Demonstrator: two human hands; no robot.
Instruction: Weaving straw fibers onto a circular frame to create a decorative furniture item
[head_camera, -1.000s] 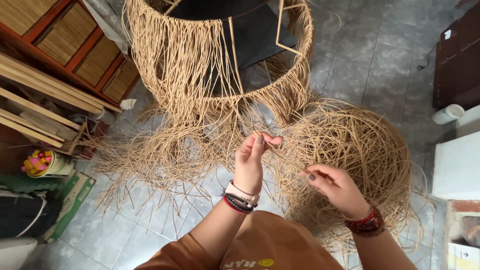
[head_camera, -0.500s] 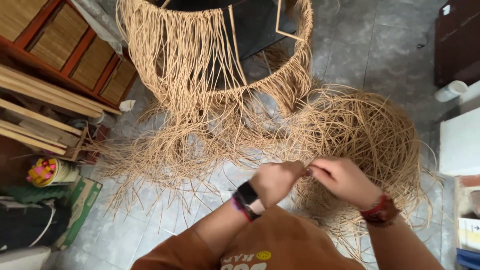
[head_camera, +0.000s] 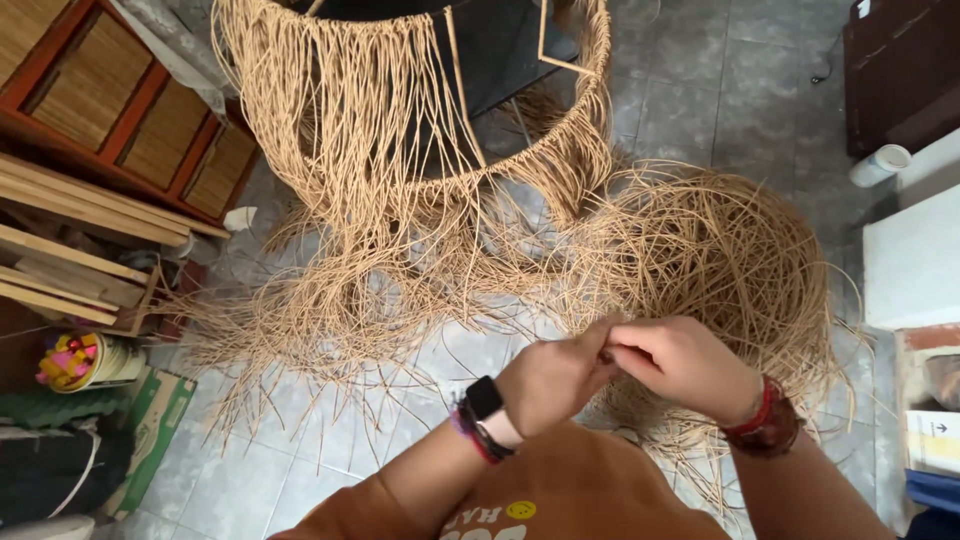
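Two hands meet at the lower middle of my head view, fingertips pressed together over tan rattan strands. My left hand (head_camera: 550, 380) is curled shut, thumb and fingers pinched on the strands (head_camera: 600, 335) where they rise out of the loose coil; a black watch and dark bands sit on that wrist. My right hand (head_camera: 685, 365) is also closed, knuckles up, fingers pinching the same strands just beside the left fingertips; a dark red beaded bracelet circles that wrist. How many strands are in the pinch I cannot tell.

Loose rattan coil (head_camera: 720, 260) lies on the grey tiled floor (head_camera: 700, 90) directly beyond the hands, a tangled round mass touching my right hand's far side.

Ahead, upper middle, stands a round frame (head_camera: 545, 35) with a thick fringe of rattan (head_camera: 350, 130) hanging from its rim and spilling across the tiles towards the hands.

Left edge: wooden shelving with woven panels (head_camera: 100, 90), pale wooden slats (head_camera: 60, 260) below it, a small tub of bright coloured bits (head_camera: 75, 360) near the slats. Right edge: a white box (head_camera: 915, 260), a white cylinder (head_camera: 880, 165) near it. Orange sleeves and shirt fill the bottom.
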